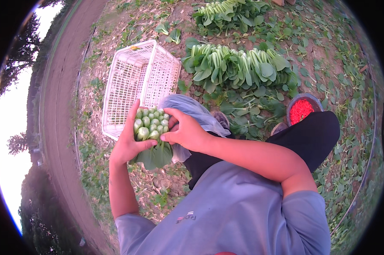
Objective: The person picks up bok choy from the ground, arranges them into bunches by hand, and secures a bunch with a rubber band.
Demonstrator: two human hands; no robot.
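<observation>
A bunch of bok choy, stem bases facing up and leaves hanging below, is held between my two hands over the near end of the crate. My left hand grips its left side, the thumb across the front. On its right side my right hand has thumb and fingertips against the outer stems. Just beyond the bunch stands a white perforated plastic crate with a bar across its top. A translucent plastic sheet or bag drapes over my leg beside my right hand.
Rows of cut bok choy lie beyond my feet, with another pile farther off. A bucket of red ties or bands stands by my right knee. Loose leaves litter the soil. A dirt track runs along the left.
</observation>
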